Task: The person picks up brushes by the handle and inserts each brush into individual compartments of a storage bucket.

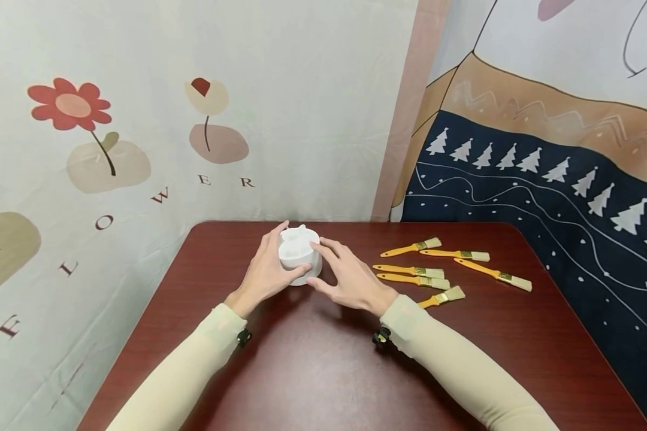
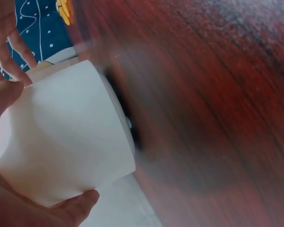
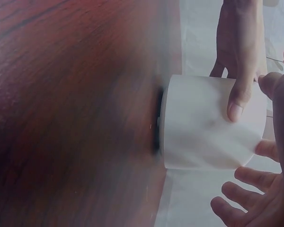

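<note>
Both hands are at a white round container [image 1: 296, 258] near the table's back edge. Its side is smooth, and its top shows a lobed, recessed shape with a small raised point at the back. My left hand [image 1: 265, 263] grips it from the left, thumb across the front and fingers round the far side. From the right, my right hand [image 1: 350, 274] holds it with thumb and forefinger. Its other fingers spread away from the wall in the right wrist view. Seen from the left wrist, the container [image 2: 66, 135] stands upright close over the table, a dark strip beneath it.
On the right of the dark red table [image 1: 323, 371] lie several paintbrushes [image 1: 415, 271] with yellow handles and pale bristles. One of them is partly hidden by the right sleeve [image 1: 437, 347]. A flower-printed cloth [image 1: 313, 120] hangs behind, a navy tree-printed one [image 1: 490, 185] at right.
</note>
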The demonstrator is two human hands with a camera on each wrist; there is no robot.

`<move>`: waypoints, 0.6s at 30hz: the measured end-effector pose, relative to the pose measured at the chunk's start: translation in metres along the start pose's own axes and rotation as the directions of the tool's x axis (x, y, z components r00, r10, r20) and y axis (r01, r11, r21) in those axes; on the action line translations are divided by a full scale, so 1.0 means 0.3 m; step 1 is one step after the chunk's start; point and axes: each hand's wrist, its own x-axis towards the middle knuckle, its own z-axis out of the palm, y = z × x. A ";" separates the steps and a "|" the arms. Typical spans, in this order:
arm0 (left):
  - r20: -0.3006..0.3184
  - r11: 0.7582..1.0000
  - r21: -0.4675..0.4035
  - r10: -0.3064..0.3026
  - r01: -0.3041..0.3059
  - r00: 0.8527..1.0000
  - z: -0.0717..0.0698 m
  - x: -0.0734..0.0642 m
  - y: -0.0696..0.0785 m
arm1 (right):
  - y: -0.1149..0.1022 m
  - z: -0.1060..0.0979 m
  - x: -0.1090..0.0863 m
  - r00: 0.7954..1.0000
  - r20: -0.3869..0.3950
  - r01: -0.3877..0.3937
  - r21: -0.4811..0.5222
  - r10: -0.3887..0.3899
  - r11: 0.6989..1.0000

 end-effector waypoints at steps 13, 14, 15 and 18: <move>0.032 1.000 -0.013 0.021 -0.020 0.999 0.015 0.002 0.032 | 0.024 -0.013 -0.026 1.000 -0.001 0.020 -0.003 -0.020 1.000; 0.032 1.000 -0.014 0.021 -0.021 0.999 0.016 0.000 0.033 | 0.025 -0.014 -0.027 1.000 -0.001 0.024 -0.010 -0.024 1.000; 0.032 1.000 -0.014 0.021 -0.021 0.999 0.018 -0.003 0.035 | 0.026 -0.015 -0.030 1.000 0.000 0.027 -0.018 -0.027 0.999; 0.037 1.000 -0.015 0.020 -0.019 0.999 0.024 -0.012 0.045 | 0.026 -0.019 -0.040 1.000 0.004 0.025 -0.032 -0.025 0.999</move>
